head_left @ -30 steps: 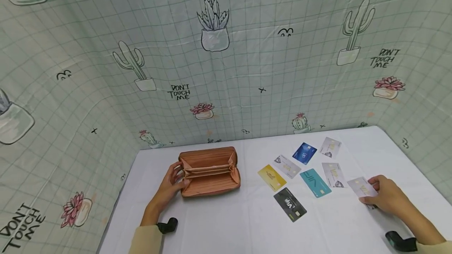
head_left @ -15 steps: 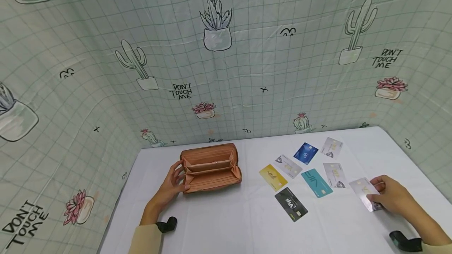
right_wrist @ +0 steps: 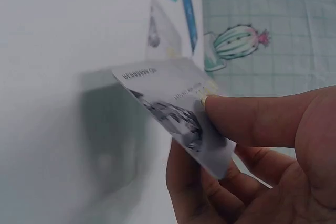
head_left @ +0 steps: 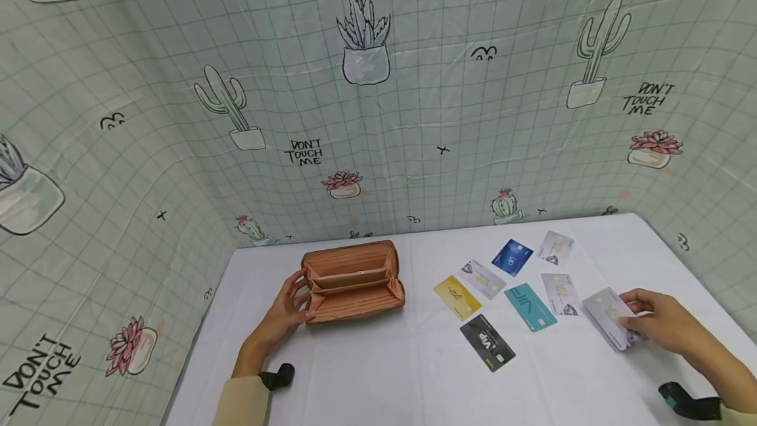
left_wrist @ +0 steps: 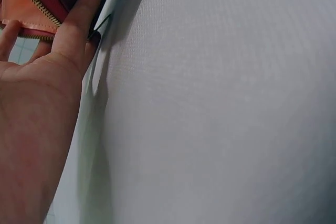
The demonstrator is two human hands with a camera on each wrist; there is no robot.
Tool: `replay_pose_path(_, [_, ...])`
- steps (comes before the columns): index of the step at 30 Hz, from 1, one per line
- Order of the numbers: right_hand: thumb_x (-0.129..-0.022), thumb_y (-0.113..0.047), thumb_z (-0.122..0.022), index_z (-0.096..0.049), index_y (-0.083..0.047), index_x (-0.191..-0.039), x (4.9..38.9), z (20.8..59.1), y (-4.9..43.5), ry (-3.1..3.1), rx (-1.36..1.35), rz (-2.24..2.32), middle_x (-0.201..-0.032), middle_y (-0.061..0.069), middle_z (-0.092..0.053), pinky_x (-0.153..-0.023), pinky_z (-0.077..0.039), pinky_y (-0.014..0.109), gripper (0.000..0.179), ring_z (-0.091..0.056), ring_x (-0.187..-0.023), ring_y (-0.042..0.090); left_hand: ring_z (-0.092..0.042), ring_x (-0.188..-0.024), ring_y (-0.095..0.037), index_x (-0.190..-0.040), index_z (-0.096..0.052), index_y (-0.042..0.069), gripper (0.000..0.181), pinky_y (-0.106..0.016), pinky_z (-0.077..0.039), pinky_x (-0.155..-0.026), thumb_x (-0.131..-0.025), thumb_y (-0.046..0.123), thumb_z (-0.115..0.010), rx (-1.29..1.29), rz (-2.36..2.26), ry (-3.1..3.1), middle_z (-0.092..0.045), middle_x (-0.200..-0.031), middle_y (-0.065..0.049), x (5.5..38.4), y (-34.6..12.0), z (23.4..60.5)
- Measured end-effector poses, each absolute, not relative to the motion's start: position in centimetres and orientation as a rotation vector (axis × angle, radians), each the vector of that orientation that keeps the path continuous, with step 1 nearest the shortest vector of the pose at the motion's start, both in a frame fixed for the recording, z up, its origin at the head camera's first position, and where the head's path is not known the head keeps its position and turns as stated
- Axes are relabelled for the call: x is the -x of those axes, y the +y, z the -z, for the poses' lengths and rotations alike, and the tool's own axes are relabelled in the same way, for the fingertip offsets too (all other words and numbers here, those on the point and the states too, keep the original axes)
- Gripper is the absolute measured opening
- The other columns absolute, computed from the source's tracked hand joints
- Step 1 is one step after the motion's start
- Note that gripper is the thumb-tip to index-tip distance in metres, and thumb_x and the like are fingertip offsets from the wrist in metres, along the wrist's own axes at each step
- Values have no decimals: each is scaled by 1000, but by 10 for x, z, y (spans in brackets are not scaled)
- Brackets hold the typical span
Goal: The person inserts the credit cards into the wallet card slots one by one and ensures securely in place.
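Observation:
A tan zip-around wallet [head_left: 355, 311] stands gaping on the left of the table, its pleated compartments showing. My left hand [head_left: 288, 307] grips its left end, and the left wrist view shows fingers against the brass zipper [left_wrist: 39, 3]. On the right, my right hand [head_left: 665, 321] pinches a silver-white card [head_left: 604, 311] between thumb and fingers. In the right wrist view the card [right_wrist: 168, 103] is tilted above the table, its shadow beside it. Left of this hand lie a white card [head_left: 560, 293] and a teal card [head_left: 530, 307].
Other cards lie flat between the hands: yellow [head_left: 457, 297], black [head_left: 487, 343], blue [head_left: 512, 257], and two more white ones, one [head_left: 482, 279] near the yellow card and one [head_left: 556, 247] at the back. A cactus-print cloth [head_left: 414, 104] hangs behind the white table [head_left: 378, 380].
My right hand has raised its card a little and tilted it. My left hand stays at the wallet, which was tipped slightly farther open between the first and second frames.

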State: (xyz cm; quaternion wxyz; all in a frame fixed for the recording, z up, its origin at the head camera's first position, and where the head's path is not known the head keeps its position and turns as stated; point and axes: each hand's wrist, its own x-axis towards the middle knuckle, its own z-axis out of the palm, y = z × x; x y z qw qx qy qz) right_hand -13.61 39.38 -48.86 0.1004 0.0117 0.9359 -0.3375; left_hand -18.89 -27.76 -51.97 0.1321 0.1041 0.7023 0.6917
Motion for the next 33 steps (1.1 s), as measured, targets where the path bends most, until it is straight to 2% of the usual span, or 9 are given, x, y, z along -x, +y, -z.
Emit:
replay_pose_path(2, [-98, -4, -67, -56, 21, -124, 137, 483, 392, 2740, -41, 1024, -103, 14, -68, -67, -47, 25, 38, -55, -83, 7, -41, -136, -12, -167, -9, 4, 98, -17, -43, -106, -92, -10, -71, -317, -2017, 2020, -9, -170, -25, 188, -278, 520])
replay_pose_path(7, [-100, -7, -66, -58, 17, -128, 138, 471, 383, 2704, -34, 1058, -108, 12, -68, -69, -48, 25, 38, -54, -84, 2, -39, -137, -15, -167, -10, 4, 97, -18, -43, -107, -93, -6, -72, -341, -2009, 2005, -10, -169, -26, 188, -281, 522])
replay_pose_path(14, [-101, -3, -63, -58, 17, -127, 141, 457, 355, 2697, 52, 1117, -109, 14, -67, -68, -53, 27, 33, -60, -87, 11, -41, -137, -13, -168, -13, 7, 97, -24, -47, -105, -94, -1, -75, -353, -1977, 2009, -12, -169, -27, 188, -283, 523])
replay_pose_path(19, [-99, 2, -63, -60, 17, -126, 146, 446, 329, 2704, 136, 1171, -110, 19, -68, -69, -57, 28, 31, -68, -96, 27, -37, -142, -24, -168, -12, 8, 99, -27, -49, -102, -93, 1, -76, -354, -1953, 1997, -11, -170, -27, 187, -281, 523])
replay_pose_path(21, [-99, 2, -64, -60, 16, -127, 149, 443, 318, 2703, 164, 1196, -111, 20, -69, -70, -57, 28, 31, -69, -97, 30, -36, -143, -26, -168, -12, 8, 99, -27, -49, -102, -93, 1, -76, -358, -1946, 1995, -11, -170, -28, 187, -281, 523])
replay_pose_path(28, [-98, 3, -67, -60, 14, -125, 158, 436, 280, 2709, 251, 1302, -109, 20, -71, -73, -60, 29, 30, -71, -95, 29, -40, -139, -15, -168, -8, 6, 100, -26, -49, -104, -94, 0, -75, -389, -1958, 1967, -9, -170, -30, 187, -280, 526])
replay_pose_path(33, [-98, 3, -67, -64, 11, -121, 165, 433, 254, 2692, 292, 1383, -105, 16, -72, -72, -60, 28, 25, -72, -91, 27, -40, -139, -14, -168, -8, 6, 102, -25, -48, -105, -94, 3, -77, -402, -1960, 1964, -9, -171, -30, 187, -281, 526])
